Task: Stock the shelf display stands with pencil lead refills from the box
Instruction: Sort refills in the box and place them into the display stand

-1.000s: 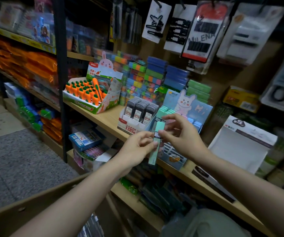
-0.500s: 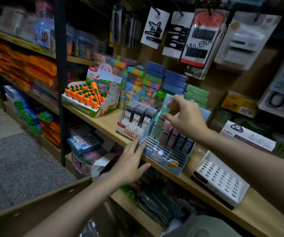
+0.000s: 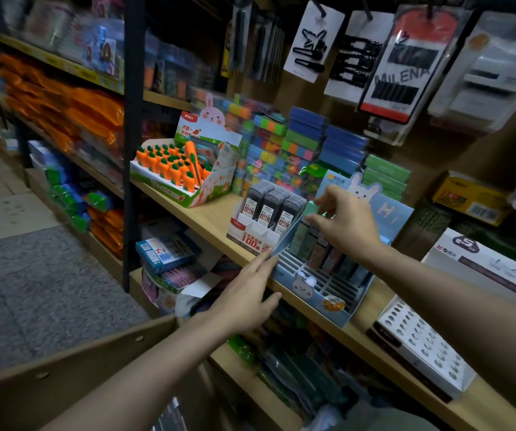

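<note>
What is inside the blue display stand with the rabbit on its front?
The blue display stand holds upright pastel lead refill cases in its back rows; its front slots show nothing in them. The right hand covers the tops of some cases, so their count is unclear.

Stationery shop: wooden shelves crammed with boxed goods, carded hair clips hanging above, aisle floor.
</note>
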